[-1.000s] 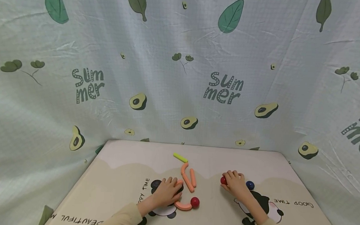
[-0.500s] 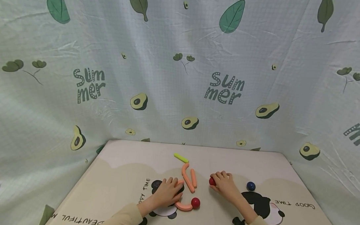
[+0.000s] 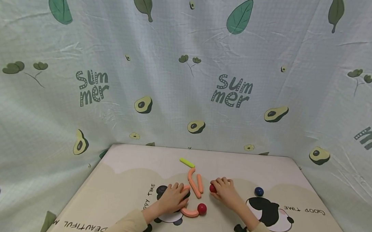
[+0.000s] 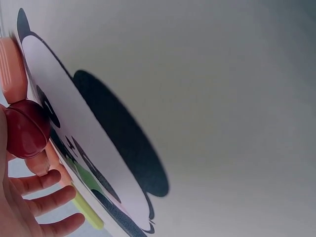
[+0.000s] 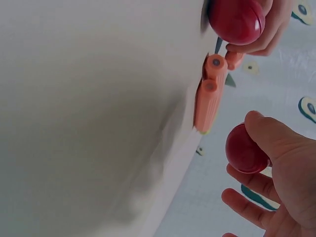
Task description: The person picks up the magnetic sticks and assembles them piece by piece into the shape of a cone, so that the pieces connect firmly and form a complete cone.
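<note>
Building seemed partway done: a curved peach rod (image 3: pixel 190 212) met one red ball (image 3: pixel 202 208) at its end, while a bent rod (image 3: pixel 193 187), a straight rod (image 3: pixel 200 183) and a blue ball (image 3: pixel 259 191) lay loose. A second red ball (image 5: pixel 243 150), near the straight rod, was pinched between the right hand's (image 3: pixel 227 192) thumb and fingers. The left hand (image 3: pixel 171 198) partly covered the curved rod; whether it gripped anything couldn't be told.

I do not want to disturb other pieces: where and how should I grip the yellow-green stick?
The yellow-green stick is probably best pinched at its middle, from above, across its long sides: it is slim, straight and lies flat. Its near end lies close to the curved orange piece, a poorer spot.
</note>
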The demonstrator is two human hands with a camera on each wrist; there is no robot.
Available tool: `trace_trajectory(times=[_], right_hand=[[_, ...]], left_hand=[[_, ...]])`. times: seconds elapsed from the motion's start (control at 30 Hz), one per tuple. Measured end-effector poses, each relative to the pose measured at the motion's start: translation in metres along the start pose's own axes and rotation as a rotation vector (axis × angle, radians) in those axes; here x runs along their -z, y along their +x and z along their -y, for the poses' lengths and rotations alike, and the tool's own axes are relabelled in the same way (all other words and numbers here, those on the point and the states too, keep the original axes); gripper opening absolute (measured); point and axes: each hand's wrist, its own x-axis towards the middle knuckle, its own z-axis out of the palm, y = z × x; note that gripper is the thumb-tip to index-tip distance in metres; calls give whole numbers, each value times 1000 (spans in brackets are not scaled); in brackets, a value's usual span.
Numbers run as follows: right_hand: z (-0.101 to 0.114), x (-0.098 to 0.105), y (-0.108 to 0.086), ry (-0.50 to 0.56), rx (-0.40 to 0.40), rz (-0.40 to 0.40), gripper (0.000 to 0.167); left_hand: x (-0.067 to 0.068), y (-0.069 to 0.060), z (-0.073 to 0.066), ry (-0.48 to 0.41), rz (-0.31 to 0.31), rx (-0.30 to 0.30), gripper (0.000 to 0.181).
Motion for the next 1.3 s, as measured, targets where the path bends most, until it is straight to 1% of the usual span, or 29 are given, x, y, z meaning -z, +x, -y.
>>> trace_trajectory(times=[0.23, 0.37, 0.5, 0.63, 0.8, 0.87, 0.97, 1.07, 1.17, 1.3], right_hand=[[7, 0, 4, 17, 2, 23, 33], [11, -1, 6, 27, 8, 21, 32], [14, -5, 8, 26, 24, 5, 32], [16, -9, 9, 18, 43, -6, 32], [18, -12, 11, 56, 82, -26, 33], [17, -16, 11, 68, 110, -47, 33], [18, -16, 13, 78, 128, -58, 33], [20, -17, 16, 86, 117, -42, 35], [23, -17, 20, 95, 82, 8, 36], [26, -16, 23, 87, 60, 58, 37]], left_hand=[[-2, 0, 0, -9, 11, 5, 28], [-2, 1, 0, -14, 35, 15, 30], [-1, 1, 0, -15, 45, 19, 31], [-1, 0, 0, -15, 32, 10, 30], [-3, 0, 0, 4, 3, -19, 28], [-4, 0, 0, 9, -1, -29, 29], [-5, -1, 1, 5, -8, -42, 30], [-5, -1, 1, 3, -30, -55, 31], [-4, -1, 1, 11, -56, -68, 31], [-3, -1, 1, 6, -59, -72, 29]])
